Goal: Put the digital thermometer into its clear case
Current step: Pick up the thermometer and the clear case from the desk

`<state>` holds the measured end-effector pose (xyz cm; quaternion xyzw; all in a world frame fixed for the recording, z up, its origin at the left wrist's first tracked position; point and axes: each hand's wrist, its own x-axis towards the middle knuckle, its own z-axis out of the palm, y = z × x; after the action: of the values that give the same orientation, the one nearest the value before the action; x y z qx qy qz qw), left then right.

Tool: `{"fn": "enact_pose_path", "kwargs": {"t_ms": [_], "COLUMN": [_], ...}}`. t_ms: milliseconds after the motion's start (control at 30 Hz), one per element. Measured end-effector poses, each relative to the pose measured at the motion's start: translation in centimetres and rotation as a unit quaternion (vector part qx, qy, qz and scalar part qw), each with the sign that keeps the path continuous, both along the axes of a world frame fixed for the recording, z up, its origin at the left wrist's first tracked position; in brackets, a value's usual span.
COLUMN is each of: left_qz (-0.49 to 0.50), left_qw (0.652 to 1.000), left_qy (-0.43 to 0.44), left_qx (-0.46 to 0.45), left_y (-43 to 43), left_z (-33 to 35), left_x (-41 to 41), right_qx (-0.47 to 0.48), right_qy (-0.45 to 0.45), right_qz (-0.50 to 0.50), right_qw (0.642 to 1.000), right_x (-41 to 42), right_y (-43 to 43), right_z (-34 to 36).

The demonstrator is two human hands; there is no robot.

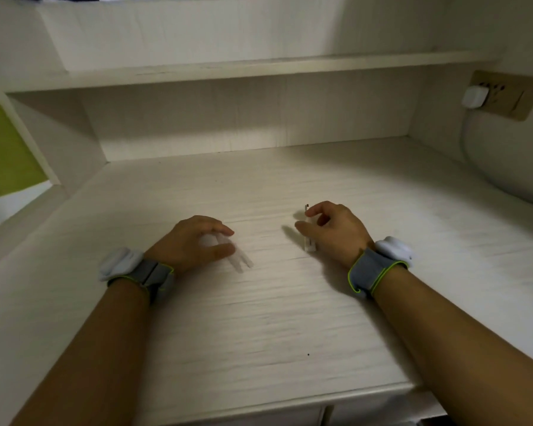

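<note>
The clear case (pixel 239 261) lies on the white desk (pixel 274 318), blurred, under and just right of my left hand (pixel 194 241). That hand curls over the case's near end, thumb and fingers around it. The white digital thermometer (pixel 309 241) has a dark tip pointing away from me. My right hand (pixel 333 229) arches over the thermometer, fingertips at its far end and thumb by its middle. Whether the thermometer is lifted off the desk is unclear. The two hands are about a hand's width apart.
A shelf (pixel 259 69) runs across above the desk's back wall. A wall socket with a white plug (pixel 474 98) sits at the upper right, its cable hanging down. A pale rounded object (pixel 511 167) fills the right edge. A green panel (pixel 6 155) is at the left.
</note>
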<state>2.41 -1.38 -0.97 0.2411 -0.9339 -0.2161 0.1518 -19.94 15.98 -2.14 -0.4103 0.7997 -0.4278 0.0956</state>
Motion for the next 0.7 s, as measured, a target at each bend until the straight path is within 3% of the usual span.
{"fn": "enact_pose_path", "kwargs": {"t_ms": [233,533,700], "left_qz": [-0.024,-0.015,0.032], "left_qw": [0.999,0.998,0.996], "left_qy": [0.001,0.025,0.068], "left_qx": [-0.039,-0.051,-0.038], "left_y": [0.56,0.88,0.84], "left_z": [0.02,-0.15,-0.11], "left_x": [0.24,-0.31,-0.60], "right_qx": [0.087,0.021,-0.103], "right_qy": [0.096,0.020,-0.074], "right_qz": [-0.002,-0.030,-0.039], "right_qw": [0.992,0.999,0.991], "right_x": [0.73,0.35,0.04], "right_y": [0.23,0.61,0.76], "right_z": [0.09,0.26,0.70]}}
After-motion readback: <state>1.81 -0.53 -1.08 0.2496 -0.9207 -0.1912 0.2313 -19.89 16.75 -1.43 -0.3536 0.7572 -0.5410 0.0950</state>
